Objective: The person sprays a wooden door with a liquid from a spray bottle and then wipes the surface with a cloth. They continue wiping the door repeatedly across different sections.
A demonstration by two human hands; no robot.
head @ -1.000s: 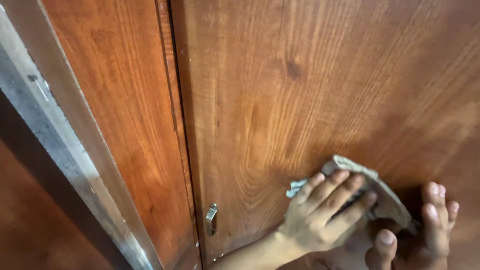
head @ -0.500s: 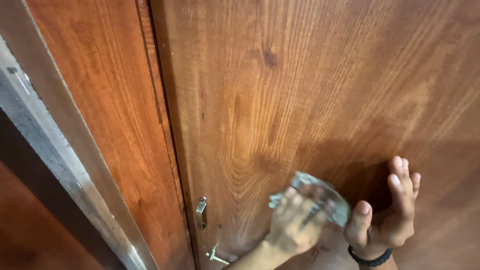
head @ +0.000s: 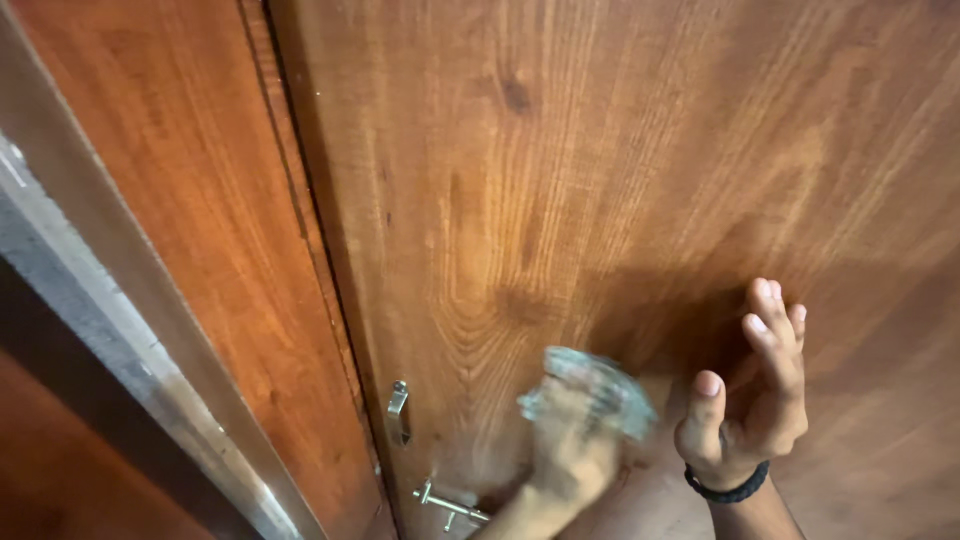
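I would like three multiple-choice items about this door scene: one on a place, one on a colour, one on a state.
1. Where is the metal latch?
A. at the door's left edge, low
B. at its top right
C. on the floor

2. What colour is the band on the right hand's wrist?
A. white
B. black
C. yellow

3. How is the right hand?
A. closed in a fist
B. holding the cloth
C. open, holding nothing

Answers: 1 A, the latch sits beside the door edge; 2 B, the band is dark; 3 C, the fingers are spread, and the left hand presses the cloth.
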